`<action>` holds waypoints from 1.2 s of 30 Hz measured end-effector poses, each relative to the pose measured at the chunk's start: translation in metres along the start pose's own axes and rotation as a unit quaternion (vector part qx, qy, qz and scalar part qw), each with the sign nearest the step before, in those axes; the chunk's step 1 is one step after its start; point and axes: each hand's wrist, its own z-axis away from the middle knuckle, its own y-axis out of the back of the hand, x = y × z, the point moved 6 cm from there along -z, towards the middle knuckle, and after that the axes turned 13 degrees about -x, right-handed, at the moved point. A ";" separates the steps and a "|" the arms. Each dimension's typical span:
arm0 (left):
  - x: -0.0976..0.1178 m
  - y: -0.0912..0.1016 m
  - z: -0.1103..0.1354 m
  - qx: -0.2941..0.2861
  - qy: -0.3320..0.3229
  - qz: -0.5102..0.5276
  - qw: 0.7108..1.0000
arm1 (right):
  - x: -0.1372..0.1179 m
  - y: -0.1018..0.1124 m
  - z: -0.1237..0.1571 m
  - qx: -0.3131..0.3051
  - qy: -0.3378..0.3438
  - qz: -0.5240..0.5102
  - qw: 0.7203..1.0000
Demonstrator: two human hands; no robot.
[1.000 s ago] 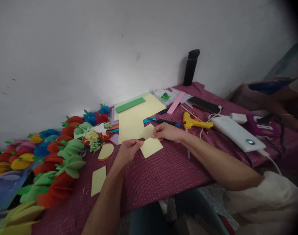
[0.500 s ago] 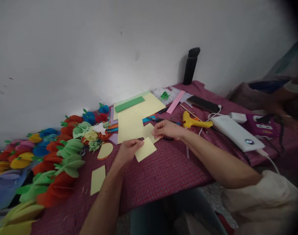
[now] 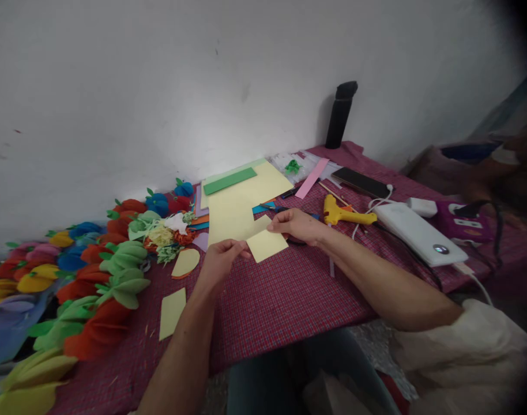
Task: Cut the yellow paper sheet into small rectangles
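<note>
A pale yellow paper rectangle (image 3: 268, 245) is held above the table between my two hands. My left hand (image 3: 222, 259) pinches its left corner with thumb and fingers. My right hand (image 3: 296, 226) is closed on its upper right edge. Behind it shows part of a second pale yellow piece (image 3: 260, 223); whether my right hand also grips that one I cannot tell. Beside my left forearm another yellow rectangle (image 3: 172, 312) lies flat, with a rounded yellow cutout (image 3: 186, 263) above it. A large yellow sheet (image 3: 231, 213) lies beyond my hands.
Colourful paper fruit shapes (image 3: 120, 279) crowd the left side. A green strip (image 3: 230, 181) rests on the sheet. At right are a yellow glue gun (image 3: 345, 213), a pink strip (image 3: 312, 177), a phone (image 3: 362, 183), a white power bank (image 3: 419, 233) and a black bottle (image 3: 341, 115).
The yellow rectangle has moved up and to the right, turning slightly. My right hand has come onto its upper edge, while my left hand keeps to its left corner.
</note>
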 end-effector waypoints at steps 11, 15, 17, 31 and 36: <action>-0.006 -0.020 0.000 -0.021 0.015 0.114 0.993 | 0.000 -0.007 -0.002 -0.006 -0.008 -0.015 1.000; -0.009 -0.012 -0.001 -0.011 0.002 0.117 0.993 | 0.000 -0.001 0.000 0.003 -0.009 -0.025 1.000; -0.009 -0.014 -0.001 -0.017 0.000 0.116 0.993 | -0.001 -0.011 -0.001 -0.019 0.005 -0.015 1.000; -0.009 -0.013 -0.004 -0.007 0.014 0.115 0.993 | 0.005 -0.021 0.000 -0.068 -0.032 -0.045 0.996; -0.016 -0.012 -0.005 0.000 0.020 0.153 0.988 | 0.011 -0.032 0.000 -0.122 -0.055 -0.022 0.991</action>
